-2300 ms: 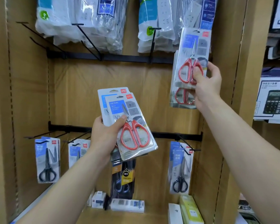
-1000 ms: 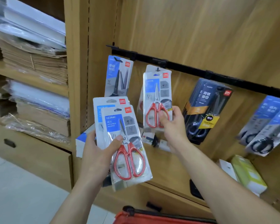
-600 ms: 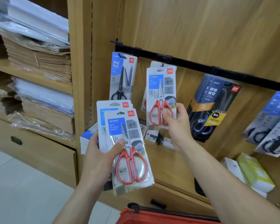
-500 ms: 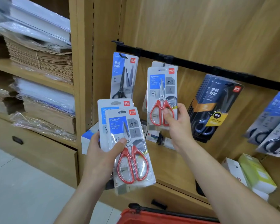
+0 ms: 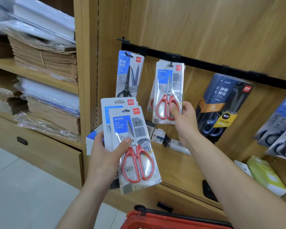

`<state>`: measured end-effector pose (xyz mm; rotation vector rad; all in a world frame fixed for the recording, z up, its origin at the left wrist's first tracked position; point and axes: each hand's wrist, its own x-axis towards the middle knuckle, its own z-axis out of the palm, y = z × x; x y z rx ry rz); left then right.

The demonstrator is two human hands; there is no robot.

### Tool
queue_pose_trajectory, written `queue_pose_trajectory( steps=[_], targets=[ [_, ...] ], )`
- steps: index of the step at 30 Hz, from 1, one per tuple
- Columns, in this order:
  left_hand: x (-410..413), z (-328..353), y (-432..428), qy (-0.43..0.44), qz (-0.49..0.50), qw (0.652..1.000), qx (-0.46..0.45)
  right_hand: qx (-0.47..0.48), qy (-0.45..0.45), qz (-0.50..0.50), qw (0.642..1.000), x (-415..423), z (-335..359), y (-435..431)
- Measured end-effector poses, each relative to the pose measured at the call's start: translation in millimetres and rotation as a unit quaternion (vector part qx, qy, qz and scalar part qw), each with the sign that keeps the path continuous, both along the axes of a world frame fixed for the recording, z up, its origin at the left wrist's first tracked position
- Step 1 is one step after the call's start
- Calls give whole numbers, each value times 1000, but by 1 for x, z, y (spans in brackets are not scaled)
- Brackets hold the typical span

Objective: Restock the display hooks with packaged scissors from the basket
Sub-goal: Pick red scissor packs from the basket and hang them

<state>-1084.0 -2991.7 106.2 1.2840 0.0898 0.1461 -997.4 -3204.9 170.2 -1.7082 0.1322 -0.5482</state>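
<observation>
My left hand grips a small stack of red-handled scissors packs low at centre, thumb on the front pack. My right hand pinches the bottom of another red-handled scissors pack, whose top hole sits on a black hook of the black rail; another pack hangs behind it. The red basket shows its rim and black handle at the bottom edge.
A black scissors pack hangs left of the hook, dark-packaged scissors to its right and blue packs at far right. Small boxes lie on the wooden shelf. Brown paper stacks fill the left shelves.
My right hand brought its scissors pack down from the upper shelf to the lower rail and slid it up onto the hook. The left hand's stack stayed roughly in place.
</observation>
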Motion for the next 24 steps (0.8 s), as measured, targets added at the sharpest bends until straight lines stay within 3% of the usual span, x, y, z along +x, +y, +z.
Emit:
queue_pose_trajectory(
  steps=[3,5,6,8,10,12,18,24],
  targets=[
    [0,-1,-1,1,-1,1000,7,-59,56,-60,995,-3,-7,0],
    [1,-3,-1,3,1,1000,2,-123,46,-108,985,-22,-15,7],
    [1,-4,-1,4,2,1000,-1,-125,39,-78,988,-35,-20,13],
    [2,-7,-2,9,5,1000,-10,-89,81,76,990,-65,-33,25],
    [3,-10,-4,11,10,1000,-23,-72,154,207,963,-91,-45,37],
    [5,-15,-6,7,17,999,-31,-50,148,246,956,-106,-56,47],
    [5,-20,-12,-5,40,999,-36,-42,56,147,987,-106,-70,58],
    [7,-23,-8,1,58,998,-28,5,54,86,995,-99,-83,55]
  ],
)
